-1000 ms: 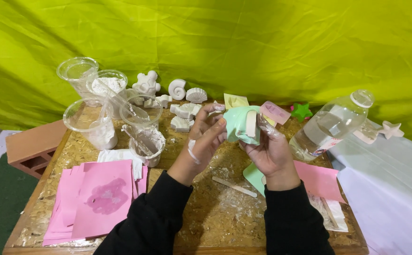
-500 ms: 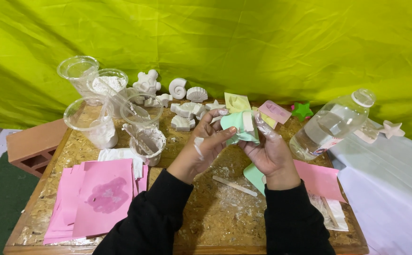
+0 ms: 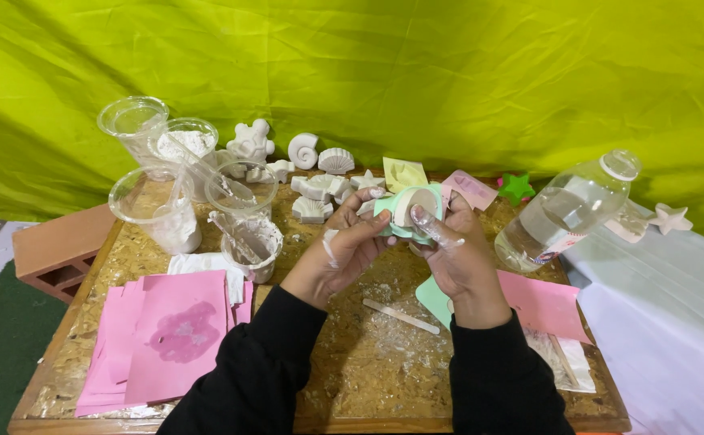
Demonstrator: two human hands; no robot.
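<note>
While both hands (image 3: 404,246) grip, green mould (image 3: 410,211) between

A chipboard table (image 3: 166,242) dusted with white powder carries the work. Left of the hands lie a stack of pink paper sheets (image 3: 162,334), a folded white cloth (image 3: 203,266) and clear plastic cups (image 3: 158,205), some holding white powder. Beyond the hands stand white plaster shell casts (image 3: 319,161). Just below them rests a wooden stick (image 3: 400,316). To their right lie a clear plastic bottle (image 3: 565,211) on its side and another pink sheet (image 3: 541,304).
</note>
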